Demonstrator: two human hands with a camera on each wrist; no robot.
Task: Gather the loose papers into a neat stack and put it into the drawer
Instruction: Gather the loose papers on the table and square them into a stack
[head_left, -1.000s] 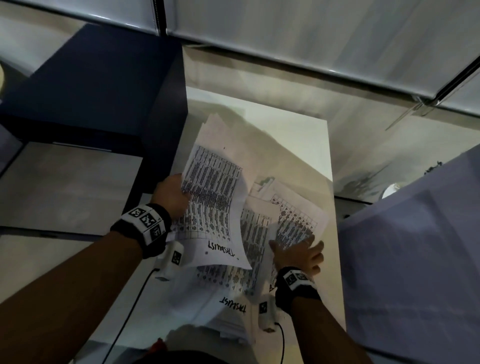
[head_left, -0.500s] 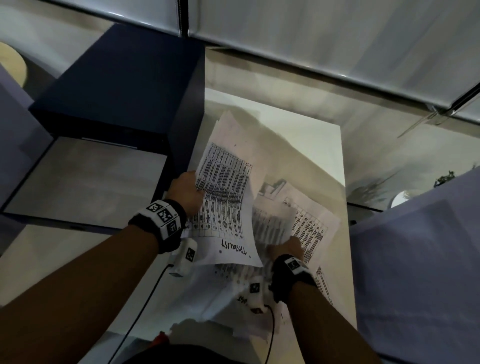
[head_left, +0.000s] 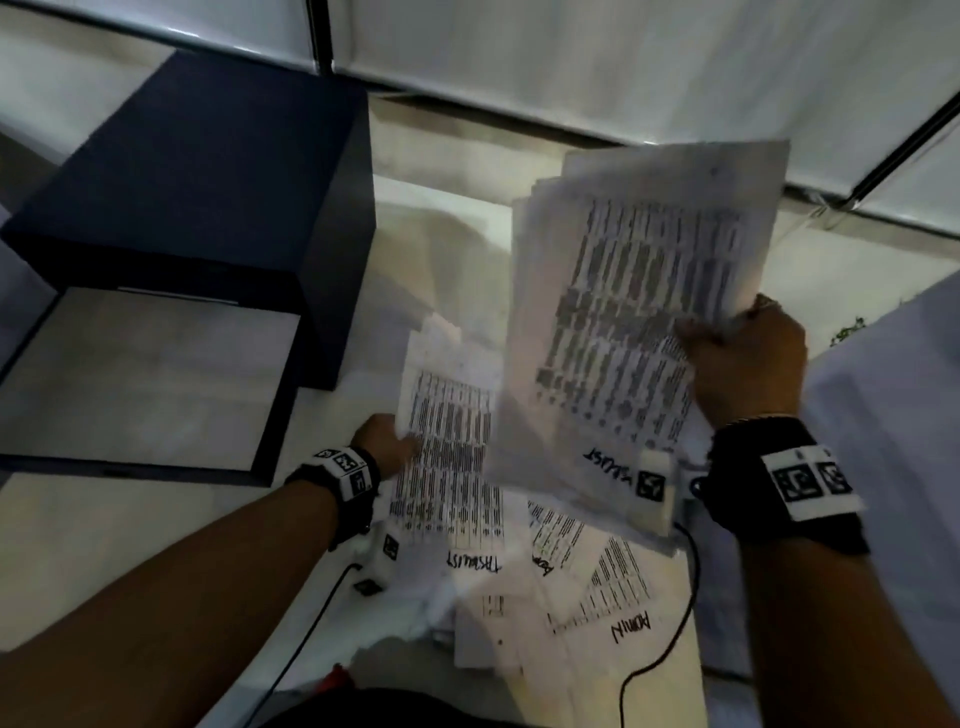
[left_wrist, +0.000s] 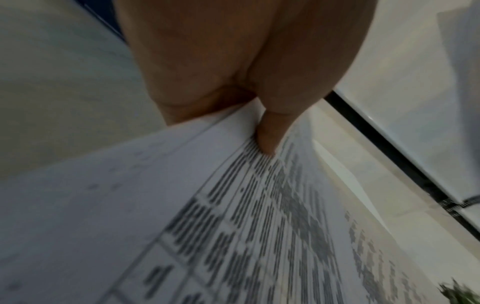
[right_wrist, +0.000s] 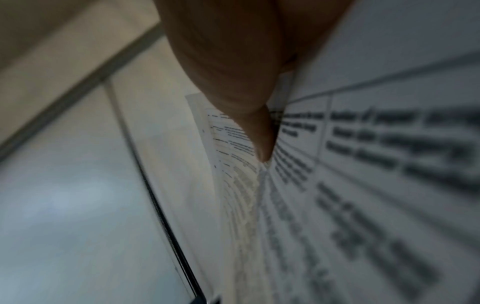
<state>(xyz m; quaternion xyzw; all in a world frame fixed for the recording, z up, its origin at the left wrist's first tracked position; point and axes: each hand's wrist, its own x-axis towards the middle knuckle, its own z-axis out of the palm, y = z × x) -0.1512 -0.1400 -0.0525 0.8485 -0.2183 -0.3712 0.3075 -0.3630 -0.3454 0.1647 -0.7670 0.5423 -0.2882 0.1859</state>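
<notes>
- Drawer (head_left: 140, 384): pulled open at the far left, under a dark cabinet (head_left: 197, 171) that stands against the left edge of the desk (head_left: 447, 244).
- Left hand (head_left: 384, 441): low over the desk, just right of the drawer. Its fingers (left_wrist: 267, 135) pinch the left edge of a printed sheet (head_left: 452, 457) marked "TASKLIST".
- Loose papers (head_left: 587, 587): spread on the near part of the desk, overlapping at different angles; one is marked "ADMIN".
- Right hand (head_left: 743, 364): raised above the desk. Its fingers (right_wrist: 259, 139) grip the right edge of a bundle of sheets (head_left: 639, 312), which is held up, tilted and fanned unevenly at its top edge.
</notes>
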